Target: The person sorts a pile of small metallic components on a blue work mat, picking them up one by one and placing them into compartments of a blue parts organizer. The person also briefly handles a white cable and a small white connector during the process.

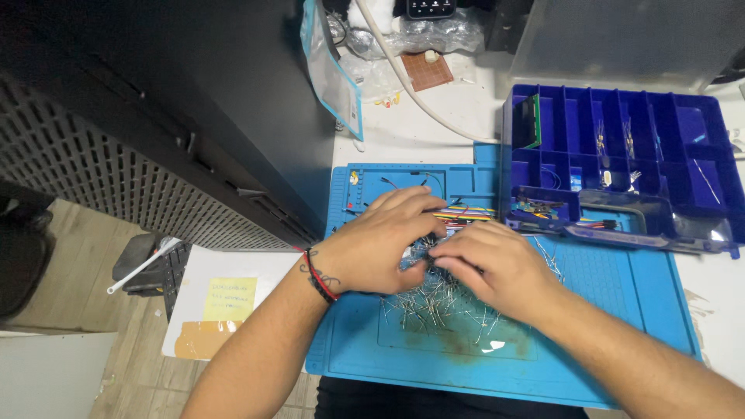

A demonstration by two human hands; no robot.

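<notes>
Left hand (380, 244) and right hand (493, 268) meet fingertip to fingertip, pinched on something too small to tell; loose metal leads (434, 306) lie just below them, corralled on the blue mat (621, 310); beyond, the compartment box (621, 147) sits within reach.

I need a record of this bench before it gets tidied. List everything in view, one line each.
work mat: one, blue, on the white table under both hands
small wire-legged parts: a loose pile, too many to count, silvery, middle of the mat
ribbon wires: one bundle, multicoloured, top of the mat
compartment box: one, dark blue, right of the mat, small parts inside
perforated board: one, brown, far side of the table
cable: one, white, running across the table
sticky note: one, yellow, white surface on the left
left hand: one, red-and-black wrist cord, on the pile
right hand: one, on the pile, beside the left
</notes>
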